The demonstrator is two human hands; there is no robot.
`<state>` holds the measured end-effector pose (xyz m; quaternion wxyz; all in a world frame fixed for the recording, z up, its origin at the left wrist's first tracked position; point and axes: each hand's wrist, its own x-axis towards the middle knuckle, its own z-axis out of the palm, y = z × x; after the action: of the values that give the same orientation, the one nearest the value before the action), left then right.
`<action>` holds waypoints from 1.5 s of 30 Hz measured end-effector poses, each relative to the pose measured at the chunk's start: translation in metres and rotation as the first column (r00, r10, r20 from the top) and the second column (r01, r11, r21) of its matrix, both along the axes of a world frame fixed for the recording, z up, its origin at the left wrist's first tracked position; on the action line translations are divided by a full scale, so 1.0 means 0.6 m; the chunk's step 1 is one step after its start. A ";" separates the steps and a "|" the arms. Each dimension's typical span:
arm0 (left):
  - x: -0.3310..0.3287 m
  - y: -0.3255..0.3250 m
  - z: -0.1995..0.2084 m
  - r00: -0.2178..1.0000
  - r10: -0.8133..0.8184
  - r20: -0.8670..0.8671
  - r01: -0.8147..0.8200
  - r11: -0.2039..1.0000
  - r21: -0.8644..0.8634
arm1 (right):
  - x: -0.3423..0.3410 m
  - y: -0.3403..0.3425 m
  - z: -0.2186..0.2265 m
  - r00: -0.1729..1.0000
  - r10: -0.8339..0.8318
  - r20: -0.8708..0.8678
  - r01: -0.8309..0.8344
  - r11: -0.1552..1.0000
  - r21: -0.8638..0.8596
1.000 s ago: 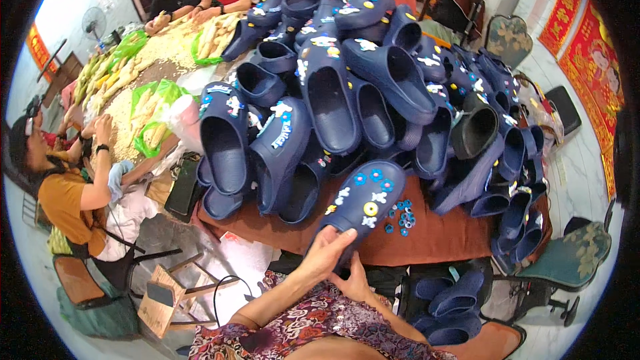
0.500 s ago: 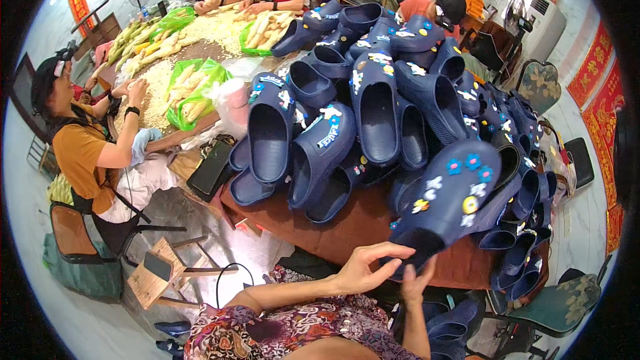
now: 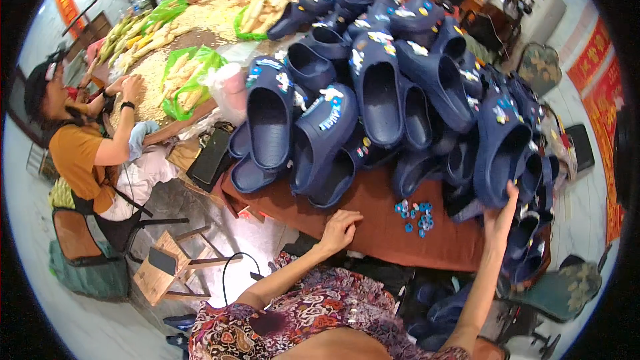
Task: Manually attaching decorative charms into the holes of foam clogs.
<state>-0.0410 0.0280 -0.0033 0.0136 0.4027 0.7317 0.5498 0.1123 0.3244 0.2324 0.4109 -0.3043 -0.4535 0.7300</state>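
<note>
My right hand (image 3: 500,220) grips the heel end of a navy blue clog (image 3: 501,143) at the right of the pile, its toe pointing away from me. Small charms decorate the toe. My left hand (image 3: 341,231) is at the front edge of the brown-covered table (image 3: 380,227), its fingers curled in; whatever may be inside them is hidden. Between the hands, several small blue and white charms (image 3: 419,217) lie loose on the cloth. Many more navy clogs (image 3: 378,97) with charms are heaped on the table ahead.
A black phone-like slab (image 3: 211,159) lies left of the pile. Beyond it, corn kernels (image 3: 157,83) and green bags of cobs (image 3: 183,87) cover another table, where a person (image 3: 87,147) sits. A wooden stool (image 3: 163,270) stands at lower left, and a chair (image 3: 567,297) at lower right.
The clog has gone from in front of me to the right side of the pile in my right hand. My left hand has let go of it and moved left. Loose charms now show on the cloth.
</note>
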 end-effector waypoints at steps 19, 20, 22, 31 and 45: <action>-0.001 0.022 -0.032 0.950 0.022 -0.313 -0.036 0.999 -0.037 | -0.099 0.108 -0.001 0.986 0.050 -0.159 -0.099 0.942 -0.321; 0.000 0.021 -0.035 0.949 0.024 -0.315 -0.041 0.998 -0.047 | -0.094 0.105 -0.007 0.985 0.076 -0.157 -0.118 0.953 -0.278; 0.002 0.024 -0.036 0.946 0.014 -0.325 -0.038 0.997 -0.066 | -0.088 0.102 -0.012 0.982 0.097 -0.160 -0.131 0.968 -0.216; 0.007 0.019 -0.045 0.943 0.007 -0.332 -0.032 0.997 -0.070 | -0.096 0.045 -0.051 0.961 0.116 -0.252 -0.082 0.987 0.139; 0.001 0.010 -0.029 0.943 -0.017 -0.333 -0.024 0.993 -0.119 | 0.346 -0.154 -0.452 0.441 -0.774 0.454 0.502 0.632 0.590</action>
<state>-0.0404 0.0339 -0.0208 -0.0866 0.4869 0.7563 0.4283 0.3198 0.2322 -0.0386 0.5147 -0.6134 -0.5441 0.2506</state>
